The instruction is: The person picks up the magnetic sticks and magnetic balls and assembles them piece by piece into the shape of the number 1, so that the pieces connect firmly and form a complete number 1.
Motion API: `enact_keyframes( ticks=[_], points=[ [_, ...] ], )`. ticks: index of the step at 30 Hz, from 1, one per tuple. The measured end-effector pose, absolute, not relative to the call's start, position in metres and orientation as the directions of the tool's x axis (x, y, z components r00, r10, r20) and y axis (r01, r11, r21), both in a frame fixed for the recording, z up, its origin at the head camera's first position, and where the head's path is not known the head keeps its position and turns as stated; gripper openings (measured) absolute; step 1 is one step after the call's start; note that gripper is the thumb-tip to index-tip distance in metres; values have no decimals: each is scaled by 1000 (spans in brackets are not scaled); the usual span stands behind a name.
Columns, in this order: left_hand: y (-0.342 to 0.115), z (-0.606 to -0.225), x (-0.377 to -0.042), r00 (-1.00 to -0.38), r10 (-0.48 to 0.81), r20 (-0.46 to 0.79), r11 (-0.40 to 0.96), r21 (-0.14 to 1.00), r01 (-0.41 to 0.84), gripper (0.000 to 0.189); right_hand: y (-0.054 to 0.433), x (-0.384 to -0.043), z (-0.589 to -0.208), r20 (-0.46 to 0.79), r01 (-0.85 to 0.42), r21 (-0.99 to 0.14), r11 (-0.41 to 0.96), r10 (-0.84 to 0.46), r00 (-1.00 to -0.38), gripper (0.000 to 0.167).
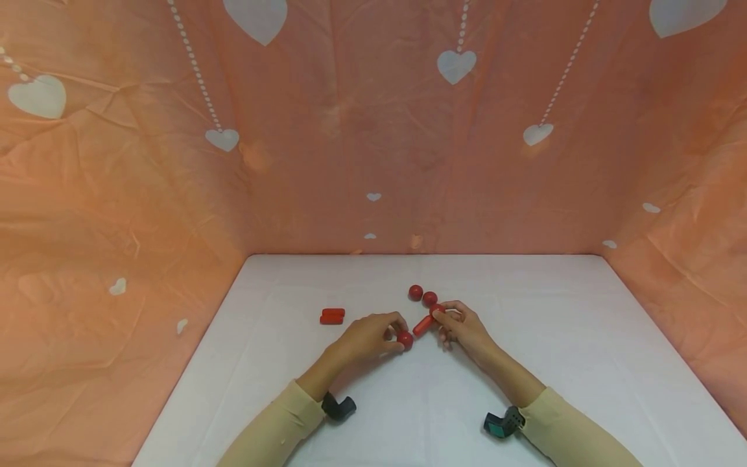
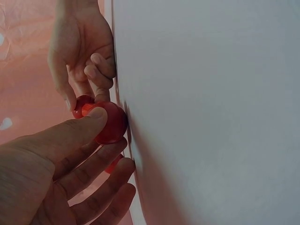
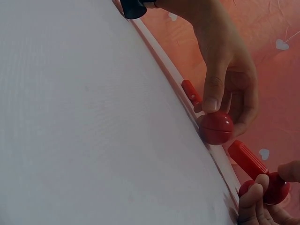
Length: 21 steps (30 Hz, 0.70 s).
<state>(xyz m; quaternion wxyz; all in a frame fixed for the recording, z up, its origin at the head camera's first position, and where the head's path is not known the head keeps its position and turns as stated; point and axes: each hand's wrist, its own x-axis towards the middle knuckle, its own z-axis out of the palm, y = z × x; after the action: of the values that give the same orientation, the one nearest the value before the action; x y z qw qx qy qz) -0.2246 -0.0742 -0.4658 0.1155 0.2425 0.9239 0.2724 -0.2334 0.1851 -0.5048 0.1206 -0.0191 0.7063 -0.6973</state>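
My left hand (image 1: 366,336) pinches a glossy red ball (image 1: 405,340) between thumb and fingers, low over the white table. The right hand (image 1: 471,336) grips another red ball (image 3: 278,189) with thumb and fingertips. A short red ribbed rod (image 3: 248,159) extends from that ball toward the left hand's ball; whether rod and ball are joined I cannot tell. In the head view, the rod's free end stands just short of the left hand's ball. Beyond the right fingers lie two loose red balls, one (image 1: 415,292) left of the other (image 1: 430,299).
Two short red rods (image 1: 332,316) lie side by side on the white table (image 1: 525,292), left of the hands. Behind and at both sides hangs a peach cloth (image 1: 350,130) with white hearts. Each wrist wears a dark camera, such as the right one (image 1: 503,423).
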Motion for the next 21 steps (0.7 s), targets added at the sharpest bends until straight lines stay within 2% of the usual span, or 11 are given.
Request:
enact_keyframes(
  ticks=[21],
  points=[
    [-73, -465, -225, -858, 508, -69, 721, 578, 381, 29, 185, -231, -503, -155, 153, -988, 24, -222, -963, 46]
  ],
)
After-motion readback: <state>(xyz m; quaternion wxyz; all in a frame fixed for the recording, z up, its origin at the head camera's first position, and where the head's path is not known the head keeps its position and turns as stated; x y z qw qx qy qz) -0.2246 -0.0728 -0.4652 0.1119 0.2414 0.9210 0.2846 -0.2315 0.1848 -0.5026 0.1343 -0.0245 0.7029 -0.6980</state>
